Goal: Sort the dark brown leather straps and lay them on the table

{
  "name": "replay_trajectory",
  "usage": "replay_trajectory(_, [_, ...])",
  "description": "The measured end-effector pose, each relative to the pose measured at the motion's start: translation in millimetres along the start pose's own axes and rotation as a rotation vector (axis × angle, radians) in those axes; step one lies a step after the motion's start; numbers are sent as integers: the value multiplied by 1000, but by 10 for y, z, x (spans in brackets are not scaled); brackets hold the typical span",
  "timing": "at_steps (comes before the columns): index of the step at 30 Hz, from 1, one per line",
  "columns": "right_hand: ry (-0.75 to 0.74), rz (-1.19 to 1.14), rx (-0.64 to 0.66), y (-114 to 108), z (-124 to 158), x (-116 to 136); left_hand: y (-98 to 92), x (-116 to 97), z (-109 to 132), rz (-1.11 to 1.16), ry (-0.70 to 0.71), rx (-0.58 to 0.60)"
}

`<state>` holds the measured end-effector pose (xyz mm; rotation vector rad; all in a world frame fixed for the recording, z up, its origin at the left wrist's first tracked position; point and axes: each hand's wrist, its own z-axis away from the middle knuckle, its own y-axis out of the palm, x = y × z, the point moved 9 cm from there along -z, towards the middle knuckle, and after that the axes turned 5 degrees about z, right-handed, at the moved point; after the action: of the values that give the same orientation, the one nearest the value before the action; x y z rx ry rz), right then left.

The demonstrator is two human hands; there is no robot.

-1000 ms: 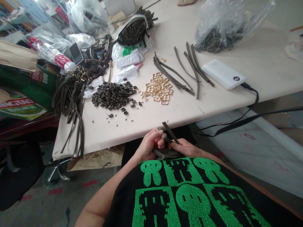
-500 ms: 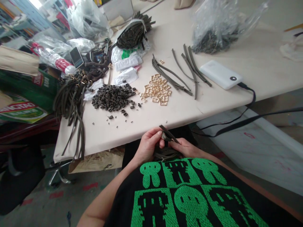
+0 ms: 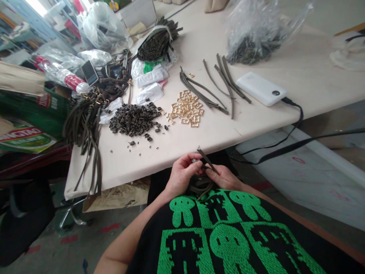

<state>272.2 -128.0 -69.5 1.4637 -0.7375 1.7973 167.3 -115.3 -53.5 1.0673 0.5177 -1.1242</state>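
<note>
Just off the table's front edge, my left hand (image 3: 184,173) pinches the end of a dark strap, its thumb and fingers closed. My right hand (image 3: 224,176) is closed on a dark strap (image 3: 207,159), whose free end sticks up towards the table. More dark strap lies coiled (image 3: 201,184) in my lap below both hands. On the table are a pile of small dark loops (image 3: 134,118), a heap of gold buckles (image 3: 186,108) and several loose dark straps (image 3: 225,82).
A white power bank (image 3: 261,89) with a black cable lies on the table (image 3: 248,121) at the right. Behind it stands a clear bag (image 3: 253,34) of dark pieces. Strap bundles (image 3: 91,125) hang over the left edge, near a plastic bottle (image 3: 71,78).
The strap end between my hands has swung up and slightly right. My right hand has shifted a little, and the camera view has moved slightly.
</note>
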Motion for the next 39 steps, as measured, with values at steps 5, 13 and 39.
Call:
replay_trajectory(5, [-36, 32, -1, -7, 5, -21, -41, -15, -4, -3, 38, -12])
replay_trajectory(13, [-14, 62, 16, 4, -23, -143, -147, 31, -13, 97, -21, -20])
replay_trajectory(39, [-94, 185, -18, -36, -86, -83, -135, -43, 10, -172, 83, -15])
